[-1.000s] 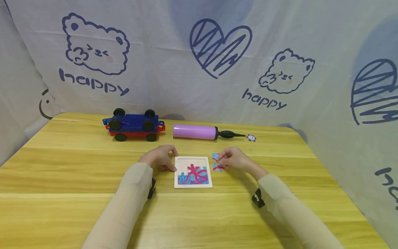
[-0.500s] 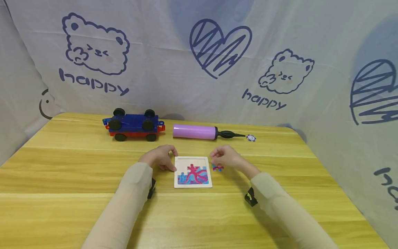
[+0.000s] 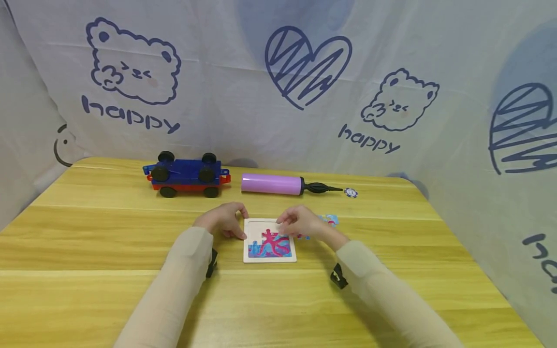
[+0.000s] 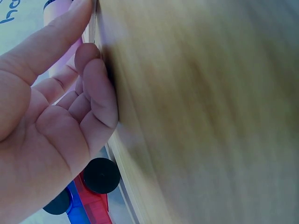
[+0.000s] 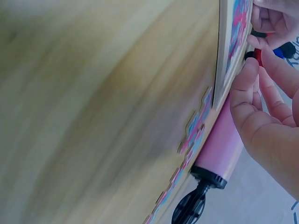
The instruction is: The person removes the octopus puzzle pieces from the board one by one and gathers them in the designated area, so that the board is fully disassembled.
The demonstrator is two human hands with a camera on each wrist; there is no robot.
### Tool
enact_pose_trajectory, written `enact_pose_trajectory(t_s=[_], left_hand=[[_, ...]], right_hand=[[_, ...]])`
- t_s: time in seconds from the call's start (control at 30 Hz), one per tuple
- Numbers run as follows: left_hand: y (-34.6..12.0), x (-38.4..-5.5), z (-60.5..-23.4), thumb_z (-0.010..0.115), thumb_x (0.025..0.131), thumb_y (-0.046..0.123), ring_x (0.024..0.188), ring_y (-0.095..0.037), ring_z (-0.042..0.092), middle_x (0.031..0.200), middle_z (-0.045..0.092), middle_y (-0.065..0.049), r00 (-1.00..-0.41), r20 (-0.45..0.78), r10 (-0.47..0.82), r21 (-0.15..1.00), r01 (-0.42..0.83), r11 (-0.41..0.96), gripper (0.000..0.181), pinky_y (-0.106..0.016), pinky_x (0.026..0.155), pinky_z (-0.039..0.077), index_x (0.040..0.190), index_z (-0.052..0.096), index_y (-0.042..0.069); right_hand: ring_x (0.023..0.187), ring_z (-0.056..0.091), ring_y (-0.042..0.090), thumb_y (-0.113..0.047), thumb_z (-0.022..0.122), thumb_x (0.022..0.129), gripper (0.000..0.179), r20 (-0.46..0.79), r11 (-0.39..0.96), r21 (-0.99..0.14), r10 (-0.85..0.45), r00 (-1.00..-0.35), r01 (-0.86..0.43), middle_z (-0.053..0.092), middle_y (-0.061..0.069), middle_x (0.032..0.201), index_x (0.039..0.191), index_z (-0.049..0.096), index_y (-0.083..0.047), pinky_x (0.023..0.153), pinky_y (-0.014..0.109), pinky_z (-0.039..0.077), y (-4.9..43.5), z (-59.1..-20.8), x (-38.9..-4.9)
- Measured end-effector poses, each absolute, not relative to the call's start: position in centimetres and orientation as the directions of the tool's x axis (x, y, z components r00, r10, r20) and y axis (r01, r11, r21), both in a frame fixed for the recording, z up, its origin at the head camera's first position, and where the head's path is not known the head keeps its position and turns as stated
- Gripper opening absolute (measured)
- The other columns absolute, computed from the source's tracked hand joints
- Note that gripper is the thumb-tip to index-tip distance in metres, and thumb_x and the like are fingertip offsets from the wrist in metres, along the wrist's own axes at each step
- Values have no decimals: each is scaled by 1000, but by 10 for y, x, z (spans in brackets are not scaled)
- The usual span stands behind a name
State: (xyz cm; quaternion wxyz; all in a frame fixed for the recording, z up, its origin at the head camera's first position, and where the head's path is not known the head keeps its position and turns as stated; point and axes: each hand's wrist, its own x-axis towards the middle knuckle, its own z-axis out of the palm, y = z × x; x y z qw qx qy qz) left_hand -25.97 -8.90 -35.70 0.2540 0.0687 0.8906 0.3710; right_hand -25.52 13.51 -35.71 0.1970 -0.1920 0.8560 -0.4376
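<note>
A small white puzzle board (image 3: pixel 253 226) lies on the table, its lower part filled with pieces of a pink octopus picture. At its left side rests my left hand (image 3: pixel 224 220), index finger by the top corner and thumb against the left edge. My right hand (image 3: pixel 302 223) is over the board's upper right part, thumb and fingertips brought together as if pinching a puzzle piece; the piece itself is hidden. Loose puzzle pieces (image 3: pixel 329 220) lie right of the board, partly covered by that hand. In the right wrist view, a loose piece (image 5: pixel 200 116) lies beside the board.
Behind the board is a purple hand pump (image 3: pixel 271 184) with a black nozzle. To its left stand blue and red toy wagons (image 3: pixel 187 175), the blue one wheels up on the red. A small round chip (image 3: pixel 351 193) lies by the nozzle. A printed curtain hangs behind.
My right hand has moved left from the loose pieces to over the board's upper right, uncovering pieces farther right. The left hand stays at the board's left edge.
</note>
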Motion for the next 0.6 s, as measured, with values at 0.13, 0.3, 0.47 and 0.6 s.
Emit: enact_pose_trajectory(t_s=[0.13,0.3,0.47,0.6], left_hand=[[-89,-260,-357,74,72,5,62,-18,49,95,47,-12,-861,-398,316,694,-57,718,42,-24,56,44,106,48,5],[-89,-261,-358,74,72,6,62,-18,49,96,48,-12,-860,-402,314,690,-60,721,42,-24,56,45,105,48,6],[-90,-261,-358,74,72,6,63,-19,49,96,47,-12,-860,-402,315,691,-60,720,42,-24,57,44,106,48,6],[-90,-261,-358,74,72,6,63,-19,49,97,47,-13,-860,-402,315,689,-58,722,42,-25,57,45,106,48,6]], right_hand=[[59,52,10,4,65,78,22,-180,561,-811,-511,-840,-168,60,6,75,99,60,7,55,24,46,129,-358,-254],[57,51,9,6,66,76,28,-215,568,-809,-526,-823,-151,60,7,74,103,59,7,53,22,45,123,-358,-253],[54,48,8,5,68,74,34,-240,578,-803,-538,-808,-147,57,5,72,107,58,7,52,21,44,121,-359,-254],[55,47,8,2,71,73,39,-244,597,-786,-537,-807,-160,54,4,72,109,58,5,52,21,44,120,-358,-253]])
